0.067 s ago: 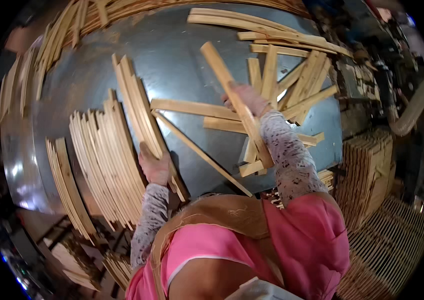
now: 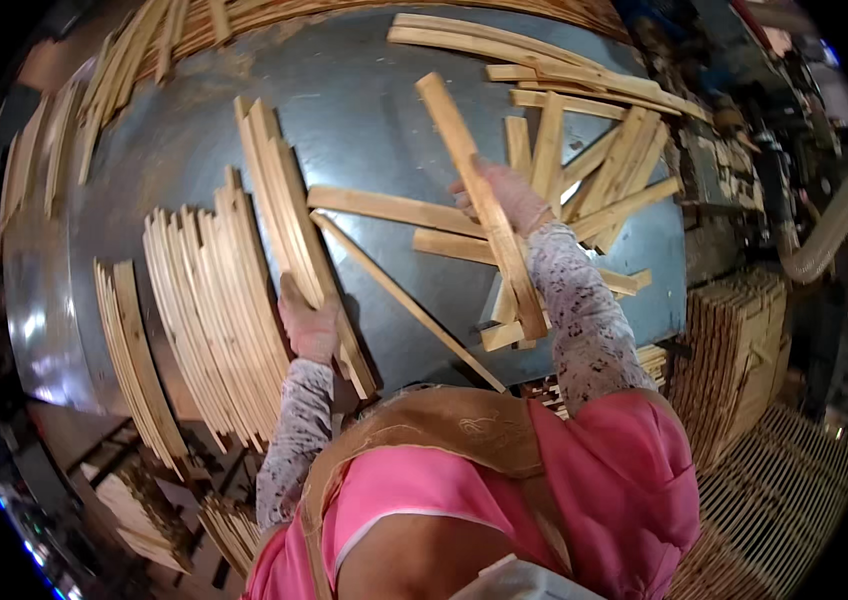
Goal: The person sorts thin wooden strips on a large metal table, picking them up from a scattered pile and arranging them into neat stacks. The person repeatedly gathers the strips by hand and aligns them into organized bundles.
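Observation:
My right hand (image 2: 512,197) is closed around the middle of a wooden strip (image 2: 452,128), which slants above the scattered pieces on the right of the metal table (image 2: 364,110). Further left, my left hand (image 2: 308,322) grips the near part of a small bundle of long wooden strips (image 2: 286,205) lying side by side; some of its fingers are hidden. Just left of that hand lies a wide row of strips (image 2: 209,300). Between my hands, a thin strip (image 2: 404,300) and a broader strip (image 2: 399,208) rest on the table.
A criss-crossed heap of strips (image 2: 609,180) covers the right side, with more strips (image 2: 534,55) at the far edge. A narrow bundle (image 2: 139,350) lies at the left. Stacked wood (image 2: 729,350) stands right of the table, near a pale hose (image 2: 829,225).
The strip in my right hand has tilted slightly more upright and shifted a little right. My left hand stays on its bundle. The whole view has shifted slightly.

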The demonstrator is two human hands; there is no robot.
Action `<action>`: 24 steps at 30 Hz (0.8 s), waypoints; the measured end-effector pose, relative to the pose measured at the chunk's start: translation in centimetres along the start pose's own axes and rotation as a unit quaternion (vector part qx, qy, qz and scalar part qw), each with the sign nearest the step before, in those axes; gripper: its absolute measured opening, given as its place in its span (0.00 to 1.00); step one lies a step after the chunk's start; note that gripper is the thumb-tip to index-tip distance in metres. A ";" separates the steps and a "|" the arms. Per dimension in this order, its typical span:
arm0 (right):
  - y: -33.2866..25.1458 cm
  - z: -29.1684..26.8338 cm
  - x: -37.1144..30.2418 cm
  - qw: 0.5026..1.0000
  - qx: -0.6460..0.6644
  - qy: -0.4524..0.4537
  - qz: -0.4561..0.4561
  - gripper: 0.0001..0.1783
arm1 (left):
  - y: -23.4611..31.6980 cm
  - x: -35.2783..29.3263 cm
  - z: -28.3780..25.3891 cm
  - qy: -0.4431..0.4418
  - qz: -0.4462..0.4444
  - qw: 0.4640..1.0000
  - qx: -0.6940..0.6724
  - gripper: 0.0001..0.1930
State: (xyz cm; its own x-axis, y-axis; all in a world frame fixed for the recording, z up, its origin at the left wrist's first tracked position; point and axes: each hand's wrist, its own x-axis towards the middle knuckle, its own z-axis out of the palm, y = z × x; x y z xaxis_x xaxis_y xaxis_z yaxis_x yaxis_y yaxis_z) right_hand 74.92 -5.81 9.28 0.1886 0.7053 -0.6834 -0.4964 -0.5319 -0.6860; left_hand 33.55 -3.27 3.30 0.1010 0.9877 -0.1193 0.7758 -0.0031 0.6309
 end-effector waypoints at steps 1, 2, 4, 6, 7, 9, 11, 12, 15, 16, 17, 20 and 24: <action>-0.9 2.1 -1.6 0.998 0.065 -0.009 -0.018 0.27 | -0.7 0.3 -0.4 -0.002 -0.002 0.992 -0.124 0.44; -1.1 3.8 -2.6 0.997 0.070 -0.023 -0.023 0.27 | -1.2 0.8 -1.1 -0.002 0.001 0.969 -0.246 0.41; -0.4 5.1 -2.4 0.995 0.090 -0.046 -0.028 0.27 | 3.4 1.7 -5.6 -0.189 -0.097 0.806 -0.553 0.36; 0.4 9.0 -1.8 0.997 0.074 -0.026 0.004 0.27 | 0.8 1.9 -7.2 -0.291 -0.122 0.595 -0.739 0.42; 1.0 10.3 -1.6 0.995 0.085 -0.038 0.023 0.27 | 2.5 1.3 -8.0 -0.274 -0.148 0.522 -0.794 0.42; 2.8 13.6 -0.6 0.992 0.102 -0.067 -0.022 0.26 | 3.9 0.6 -8.4 -0.307 -0.139 0.368 -0.867 0.43; 4.3 17.8 0.5 0.983 0.141 -0.115 -0.008 0.24 | 2.7 -1.0 -7.4 -0.336 -0.139 0.259 -0.895 0.46; 4.9 19.2 1.3 0.977 0.161 -0.137 -0.002 0.24 | 1.6 -1.9 -6.1 -0.325 -0.160 0.238 -0.901 0.46; 9.3 22.5 4.9 0.962 0.205 -0.172 0.051 0.22 | -0.7 -5.5 -5.5 -0.308 -0.103 0.325 -0.888 0.45; 9.5 22.9 3.8 0.981 0.166 -0.093 0.047 0.22 | -0.2 -6.5 -5.7 -0.288 -0.118 0.349 -0.884 0.46; 9.5 22.2 3.4 0.974 0.187 -0.105 0.068 0.22 | -0.1 -6.7 -6.2 -0.279 -0.146 0.366 -0.876 0.46; 10.6 20.1 3.2 0.960 0.227 -0.141 0.081 0.22 | -0.1 -6.6 -7.1 -0.302 -0.161 0.334 -0.878 0.45; 13.7 18.9 -0.4 0.950 0.236 -0.181 0.093 0.24 | -2.2 -6.7 -6.1 -0.312 -0.163 0.327 -0.877 0.44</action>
State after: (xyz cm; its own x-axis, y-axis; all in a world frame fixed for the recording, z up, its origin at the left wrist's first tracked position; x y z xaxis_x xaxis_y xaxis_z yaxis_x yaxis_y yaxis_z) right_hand 51.99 -4.48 4.84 -0.2013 0.7795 -0.5932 -0.8332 -0.4546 -0.3147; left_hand 27.36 -8.91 7.40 0.7233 0.6645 -0.1878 -0.6864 0.7216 -0.0905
